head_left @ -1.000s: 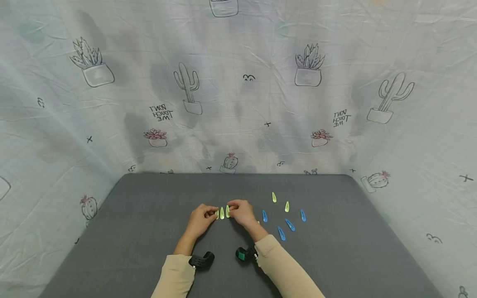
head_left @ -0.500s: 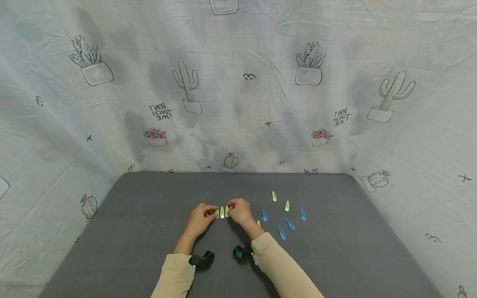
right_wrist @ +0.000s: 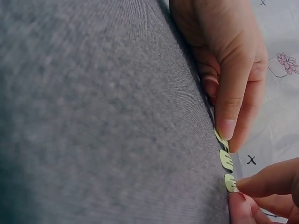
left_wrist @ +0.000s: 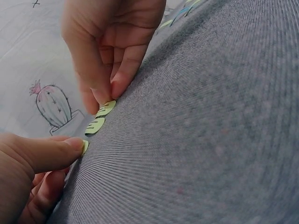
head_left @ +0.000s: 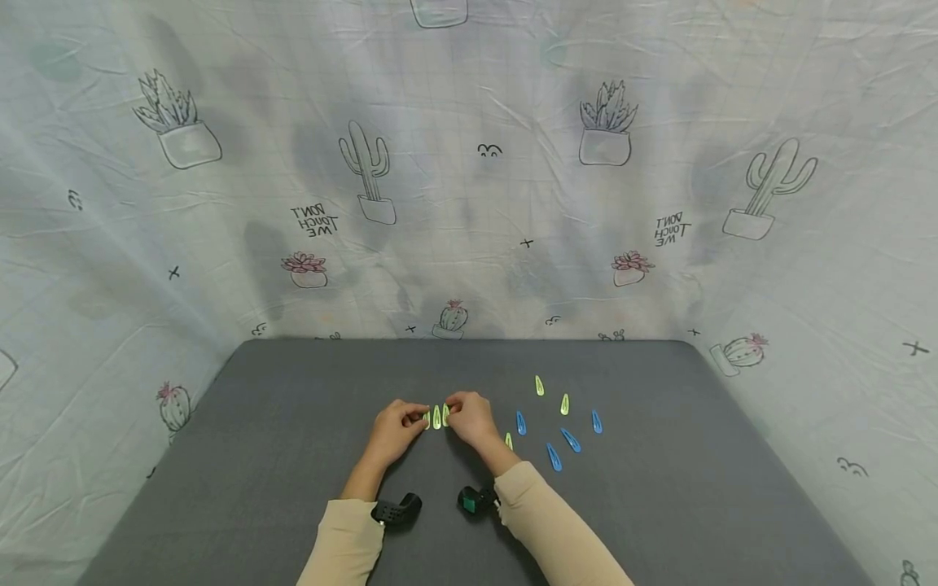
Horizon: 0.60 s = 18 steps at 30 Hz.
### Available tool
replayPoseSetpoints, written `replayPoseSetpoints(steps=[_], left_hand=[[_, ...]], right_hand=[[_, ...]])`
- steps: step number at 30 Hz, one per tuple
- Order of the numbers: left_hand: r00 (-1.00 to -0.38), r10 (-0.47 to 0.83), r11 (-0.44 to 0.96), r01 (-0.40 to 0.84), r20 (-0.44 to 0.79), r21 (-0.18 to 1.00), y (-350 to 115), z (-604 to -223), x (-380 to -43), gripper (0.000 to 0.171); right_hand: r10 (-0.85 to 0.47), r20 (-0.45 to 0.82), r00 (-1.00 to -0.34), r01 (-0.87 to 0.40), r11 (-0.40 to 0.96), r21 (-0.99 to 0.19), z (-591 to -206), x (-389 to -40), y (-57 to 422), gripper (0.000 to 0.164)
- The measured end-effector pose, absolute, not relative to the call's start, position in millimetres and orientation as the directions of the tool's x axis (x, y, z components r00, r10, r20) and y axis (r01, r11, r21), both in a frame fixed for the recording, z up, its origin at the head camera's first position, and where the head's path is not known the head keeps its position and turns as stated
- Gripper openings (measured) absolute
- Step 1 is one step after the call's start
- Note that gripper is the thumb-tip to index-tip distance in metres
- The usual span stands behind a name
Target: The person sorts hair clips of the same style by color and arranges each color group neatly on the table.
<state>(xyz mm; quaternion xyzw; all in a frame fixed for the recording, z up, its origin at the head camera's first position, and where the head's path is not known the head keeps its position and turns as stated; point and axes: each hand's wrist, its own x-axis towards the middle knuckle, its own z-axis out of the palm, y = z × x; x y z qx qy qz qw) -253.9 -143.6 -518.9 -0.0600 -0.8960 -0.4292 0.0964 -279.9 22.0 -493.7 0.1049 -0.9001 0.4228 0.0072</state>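
Observation:
Three yellow-green snap hair clips stand side by side on the grey table in the head view. My left hand [head_left: 392, 431] pinches the left clip [right_wrist: 220, 136] between thumb and finger, covering part of it. The middle clip [head_left: 436, 417] lies between the two hands, untouched. On its other side, my right hand [head_left: 472, 417] pinches the right clip [head_left: 445, 415] at its edge, thumb and fingertip together. In the left wrist view the right clip [left_wrist: 106, 108] sits close to the middle clip [left_wrist: 95, 126], with only a narrow gap.
Right of my right hand lie several blue snap clips [head_left: 571, 440] and three more yellow-green ones, including a clip [head_left: 565, 404] farther back and a clip [head_left: 509, 441] by the right wrist. A pale cactus-print cloth [head_left: 469, 244] hangs behind the grey table [head_left: 293, 423].
My right hand has slid its clip slightly left, narrowing the gap to the middle clip. The left hand has stayed in place. More of the clip by the right wrist shows.

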Motion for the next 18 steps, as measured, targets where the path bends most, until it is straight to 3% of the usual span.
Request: replayPoseSetpoints(steps=[18], left_hand=[[-0.973,0.02,0.634,0.189,0.229,0.75,-143,-519,-256,0.02]], right_hand=[[-0.29,0.076,-0.954,-0.185,0.371,-0.91,-493,-270,53,0.035]])
